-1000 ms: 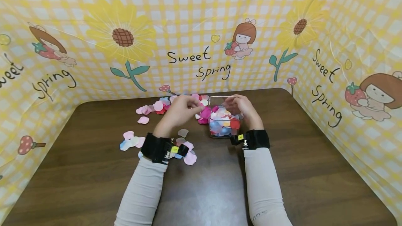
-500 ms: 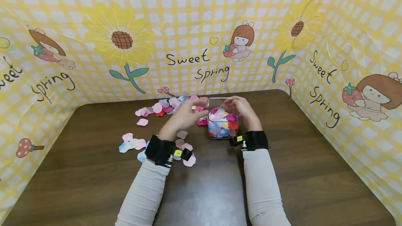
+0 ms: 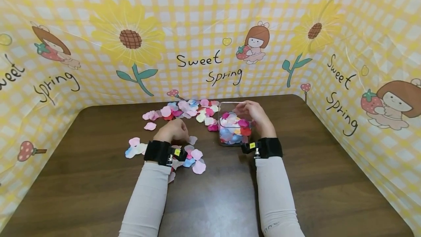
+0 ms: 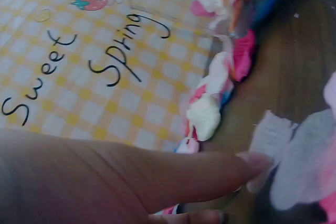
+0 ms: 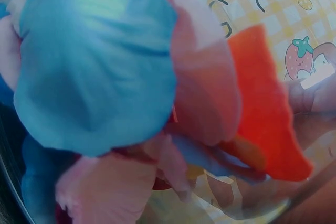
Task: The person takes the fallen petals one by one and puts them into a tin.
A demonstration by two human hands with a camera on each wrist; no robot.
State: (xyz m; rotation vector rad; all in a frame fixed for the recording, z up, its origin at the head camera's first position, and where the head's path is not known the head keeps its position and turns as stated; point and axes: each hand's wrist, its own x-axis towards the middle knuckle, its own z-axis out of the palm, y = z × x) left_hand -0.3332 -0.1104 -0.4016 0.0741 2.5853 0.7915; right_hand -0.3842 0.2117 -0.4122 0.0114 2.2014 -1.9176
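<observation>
My left hand [image 3: 172, 130] is low over a loose group of artificial petals [image 3: 198, 167] on the table's left half. In the left wrist view its thumb [image 4: 199, 179] is extended, the tip overlapping a whitish petal [image 4: 270, 129]. One other fingertip shows below the thumb, apart from it; the rest are hidden. My right hand [image 3: 261, 118] holds a clear square box [image 3: 227, 102] by its right and far sides. Blue, white, pink and red petals [image 3: 231, 121] fill its lower part. Through its clear wall, the right wrist view shows fingers [image 5: 310, 129] behind a blue petal [image 5: 97, 66].
A long scatter of petals [image 3: 184, 108] lies along the table's back edge, left of the box. Another small cluster [image 3: 133, 149] is at the left. The brown table [image 3: 312, 175] is enclosed by a yellow checked cloth [image 3: 197, 17].
My left hand has left the box's left side, moving left and toward me, down to the loose petals. The right hand stays at the box, which has not visibly moved.
</observation>
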